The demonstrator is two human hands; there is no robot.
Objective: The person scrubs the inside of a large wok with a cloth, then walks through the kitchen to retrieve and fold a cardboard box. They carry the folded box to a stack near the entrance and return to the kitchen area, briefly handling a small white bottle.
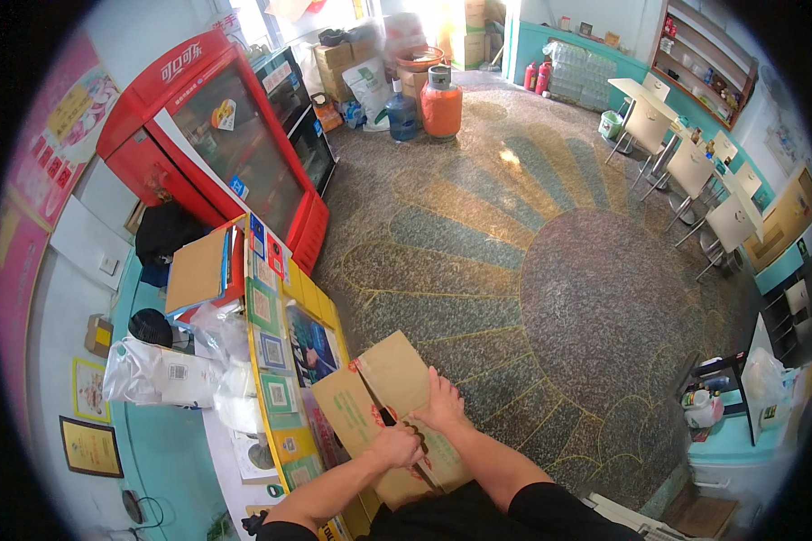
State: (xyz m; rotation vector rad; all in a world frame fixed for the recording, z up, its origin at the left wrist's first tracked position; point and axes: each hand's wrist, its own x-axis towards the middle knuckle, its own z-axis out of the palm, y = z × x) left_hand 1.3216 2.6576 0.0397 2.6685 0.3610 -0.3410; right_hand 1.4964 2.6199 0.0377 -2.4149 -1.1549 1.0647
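A brown cardboard box [352, 412] with green print and red tape pieces is held against my front, beside the counter. Its top flaps are parted along a middle slit, and small dark rounded things show in the gap. My left hand [399, 445] has its fingers curled into that slit, gripping a flap edge. Over the right flap lies my right hand [441, 404], its thumb near the slit and its fingers towards the box's outer edge. The undersides of the flaps and most of the contents are hidden.
To the left runs a counter with a yellow edge [260, 379] and printed code cards, bearing plastic bags [169, 372]. A red drinks fridge [210, 149] stands beyond. An orange gas cylinder [441, 108], chairs [690, 166] and a right-hand counter [737, 453] border the patterned floor.
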